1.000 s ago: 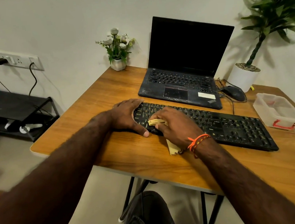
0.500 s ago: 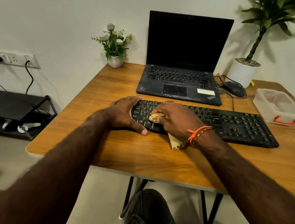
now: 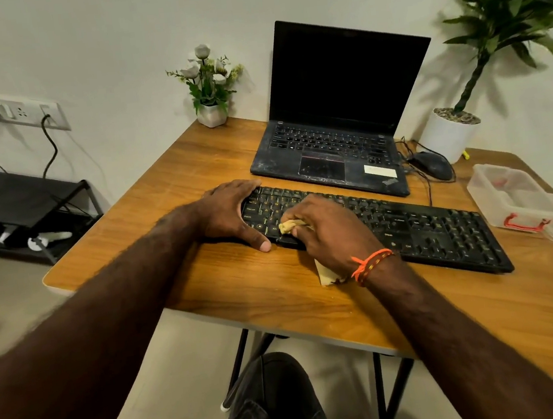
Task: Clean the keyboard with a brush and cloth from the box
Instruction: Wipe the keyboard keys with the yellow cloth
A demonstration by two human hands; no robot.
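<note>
Two hands work at the left end of the keyboard (image 3: 408, 228), as they did a second ago; the wiping spot has barely shifted, so the cloth pass is judged to be in its early stage, with most keys to the right of the hands not yet covered.

Left hand (image 3: 231, 214): fingers spread and curved over the keyboard's left edge, thumb along its near side, bracing the body against sliding on the table (image 3: 163, 194).

Right hand (image 3: 329, 234): fingers curled round the cloth (image 3: 290, 225), a soft, crumpled yellow fabric, pressing its bunched tip onto the lower-left keys. A loose corner hangs out below the wrist onto the wood. An orange thread band circles that wrist.

Keyboard: rigid black plastic, low and long, with rows of raised keys.

Beyond the right hand sits a laptop (image 3: 331, 155), its dark deck visibly dusty. Far right of both hands stands the box (image 3: 514, 196), translucent plastic with a red latch; its contents cannot be made out, and the brush is not identifiable.
</note>
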